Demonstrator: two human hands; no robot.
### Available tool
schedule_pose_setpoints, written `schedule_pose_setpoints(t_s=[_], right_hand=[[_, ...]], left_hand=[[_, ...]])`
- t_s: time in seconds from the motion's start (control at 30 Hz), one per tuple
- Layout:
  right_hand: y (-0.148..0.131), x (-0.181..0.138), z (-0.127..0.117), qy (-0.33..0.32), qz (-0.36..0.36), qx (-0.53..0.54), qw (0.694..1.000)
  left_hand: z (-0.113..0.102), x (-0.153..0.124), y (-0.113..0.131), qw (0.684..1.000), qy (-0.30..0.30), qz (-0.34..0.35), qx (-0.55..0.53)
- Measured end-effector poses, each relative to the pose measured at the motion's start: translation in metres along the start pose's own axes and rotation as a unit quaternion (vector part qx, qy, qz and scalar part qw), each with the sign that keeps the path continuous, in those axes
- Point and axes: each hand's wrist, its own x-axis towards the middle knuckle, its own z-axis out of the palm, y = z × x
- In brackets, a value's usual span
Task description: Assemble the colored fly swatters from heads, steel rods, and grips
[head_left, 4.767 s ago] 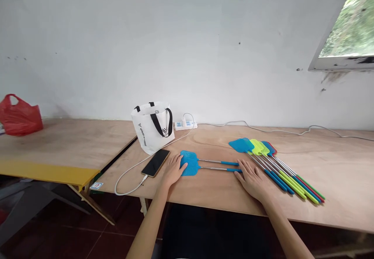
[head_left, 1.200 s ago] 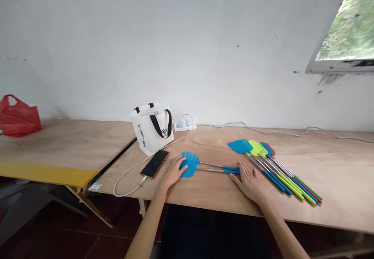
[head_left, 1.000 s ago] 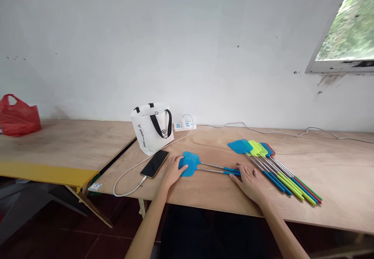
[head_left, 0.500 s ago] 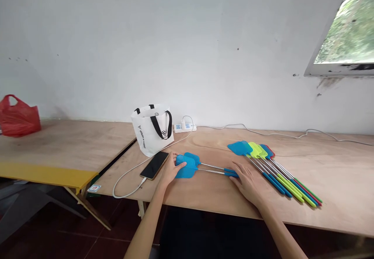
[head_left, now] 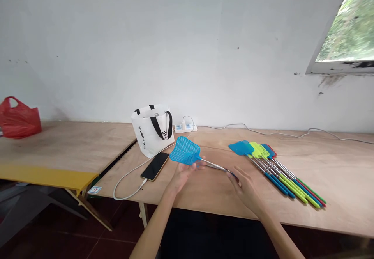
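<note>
Two blue fly swatters [head_left: 185,150] are raised off the table, one nearly covering the other, with their mesh heads to the left. My left hand [head_left: 183,173] holds them from below near the neck, its fingers partly hidden behind the mesh. At the other end, my right hand [head_left: 244,185] is closed around the blue handles, which it mostly covers. Right of that hand lies a fanned row of fly swatters with blue heads [head_left: 241,148], yellow-green heads [head_left: 258,149] and a red-edged blue head [head_left: 269,150], their handles slanting toward the front edge.
A phone [head_left: 154,166] on a white cable lies left of my left hand. Behind it stand a white tote bag [head_left: 149,136] and a power strip [head_left: 178,128]. A red plastic bag [head_left: 20,120] sits on the neighbouring table [head_left: 73,142], across a gap.
Both blue swatters have been lifted from the table and brought together, their heads tilted up. My left hand has shifted right, from the heads to below the neck; my right hand has closed on the handles.
</note>
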Motion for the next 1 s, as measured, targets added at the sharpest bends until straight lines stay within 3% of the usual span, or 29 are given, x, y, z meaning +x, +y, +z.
schedule_pose_setpoints(t_s=[0.1, 0.2, 0.33, 0.43, 0.53, 0.67, 0.73, 0.8, 0.9, 1.0], right_hand=[[-0.023, -0.003, 0.001, 0.001, -0.011, -0.038, 0.999], [-0.025, -0.003, -0.002, 0.018, -0.012, -0.086, 0.996], [0.016, 0.004, -0.022, 0.016, -0.039, -0.115, 0.992], [0.058, 0.005, -0.038, 0.047, -0.013, -0.139, 0.989], [0.087, 0.001, -0.047, 0.057, 0.034, -0.116, 0.991], [0.089, -0.005, -0.053, 0.009, 0.047, -0.083, 0.995], [0.075, -0.004, -0.049, -0.027, 0.017, -0.067, 0.997], [0.053, -0.002, -0.039, -0.049, -0.013, -0.062, 0.997], [0.018, -0.002, -0.013, -0.039, -0.041, -0.088, 0.995], [-0.008, -0.005, 0.010, -0.029, -0.044, -0.098, 0.994]], left_hand=[[0.031, -0.005, -0.013, 1.000, 0.006, -0.019, 0.017], [0.041, -0.005, -0.017, 0.996, 0.086, 0.014, 0.016], [0.010, 0.002, 0.007, 0.964, 0.237, 0.119, -0.015], [-0.021, 0.004, 0.031, 0.942, 0.287, 0.169, -0.025], [-0.037, 0.005, 0.041, 0.945, 0.283, 0.162, -0.028], [-0.027, 0.008, 0.025, 0.945, 0.287, 0.158, -0.021], [-0.011, 0.008, 0.008, 0.951, 0.277, 0.139, 0.005], [0.011, 0.005, -0.013, 0.967, 0.231, 0.091, 0.049], [0.047, -0.007, -0.043, 0.990, 0.119, 0.007, 0.072], [0.067, -0.016, -0.057, 0.995, 0.086, -0.021, 0.043]])
